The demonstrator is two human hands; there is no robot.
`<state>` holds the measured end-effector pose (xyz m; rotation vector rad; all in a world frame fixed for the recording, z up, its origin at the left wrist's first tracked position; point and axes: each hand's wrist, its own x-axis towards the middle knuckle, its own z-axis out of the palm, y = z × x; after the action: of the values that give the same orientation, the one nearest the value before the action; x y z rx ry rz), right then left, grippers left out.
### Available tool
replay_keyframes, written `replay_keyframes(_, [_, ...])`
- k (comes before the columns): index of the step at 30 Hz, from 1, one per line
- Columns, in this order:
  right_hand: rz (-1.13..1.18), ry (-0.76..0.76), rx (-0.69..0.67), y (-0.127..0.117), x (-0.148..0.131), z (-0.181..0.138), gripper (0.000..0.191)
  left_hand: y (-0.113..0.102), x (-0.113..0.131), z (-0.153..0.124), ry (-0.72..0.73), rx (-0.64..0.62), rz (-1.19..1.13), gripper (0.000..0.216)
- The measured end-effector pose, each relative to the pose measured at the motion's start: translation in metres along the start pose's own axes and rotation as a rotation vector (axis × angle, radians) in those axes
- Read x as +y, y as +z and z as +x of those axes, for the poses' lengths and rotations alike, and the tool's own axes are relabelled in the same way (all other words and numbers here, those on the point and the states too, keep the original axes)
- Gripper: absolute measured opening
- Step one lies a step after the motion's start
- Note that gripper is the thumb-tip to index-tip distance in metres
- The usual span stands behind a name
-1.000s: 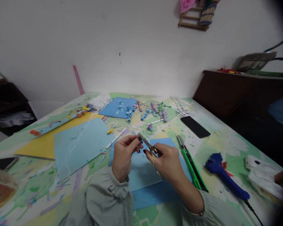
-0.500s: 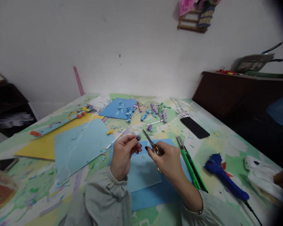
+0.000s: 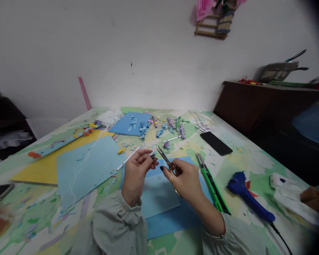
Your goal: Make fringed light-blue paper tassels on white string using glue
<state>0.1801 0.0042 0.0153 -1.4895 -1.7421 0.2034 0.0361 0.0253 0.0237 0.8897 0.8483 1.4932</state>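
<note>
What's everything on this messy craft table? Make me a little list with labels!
left hand: left hand pinches a tiny pale scrap at its fingertips; too small to tell what it is
right hand: right hand holds gold-handled scissors, blades pointing at the scrap
under the hands: blue foam sheets
right of the hands: green utility knife, blue glue gun, black phone
far side: curled paper bits, white pen
left side: light blue sheet, yellow sheet

Lighting: dim, even, soft shadows, no glare. Quality: wide-angle bowing, dark vignette at right corners, edges slightly blurred.
</note>
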Motion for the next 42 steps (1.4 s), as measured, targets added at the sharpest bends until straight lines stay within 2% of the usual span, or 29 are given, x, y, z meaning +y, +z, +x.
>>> replay_keyframes(4, [0.008, -0.015, -0.024, -0.0034, -0.0003, 0.0015, 0.023, -0.0011, -0.0015, 0.0012, 0.092, -0.023, 0.077, 0.025])
replay_keyframes(19, [-0.055, -0.069, -0.061, -0.0025, 0.0029, 0.0013, 0.022, -0.0003, -0.0034, -0.0002, 0.049, -0.103, 0.052, 0.014])
replay_keyframes(35, [-0.075, -0.075, -0.048, -0.0008, 0.0027, 0.0001, 0.021, -0.0005, -0.0055, -0.0005, 0.042, -0.123, 0.053, 0.017])
replay_keyframes(42, [-0.094, -0.067, -0.063, -0.0031, 0.0012, 0.0004, 0.024, -0.0009, -0.0053, -0.0006, 0.048, -0.096, 0.056, 0.018])
